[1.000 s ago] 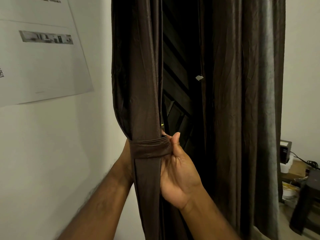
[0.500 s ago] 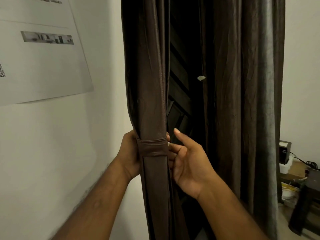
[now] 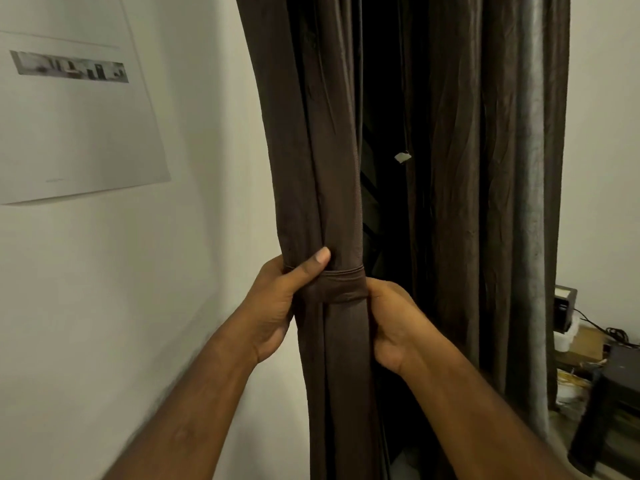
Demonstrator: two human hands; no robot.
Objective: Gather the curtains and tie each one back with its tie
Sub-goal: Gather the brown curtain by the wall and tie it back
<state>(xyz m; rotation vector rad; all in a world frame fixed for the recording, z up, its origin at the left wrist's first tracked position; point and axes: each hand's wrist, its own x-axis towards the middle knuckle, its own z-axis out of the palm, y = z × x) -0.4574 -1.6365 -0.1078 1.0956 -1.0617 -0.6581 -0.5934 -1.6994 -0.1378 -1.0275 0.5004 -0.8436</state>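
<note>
Curtain fabric, dark brown with a faint sheen, fills the middle of the view. The gathered curtain hangs as a narrow creased bundle beside a pale plastered wall; the loose curtain falls in crumpled folds to its right, with a black gap between them. A large white printed sheet is stuck on the wall. A dark stool stands low at the right, with clutter behind it. The left hand grips the bundle, thumb across the front. The right hand curls round its right edge. The matching tie, a flat band, wraps the bundle between both hands.
</note>
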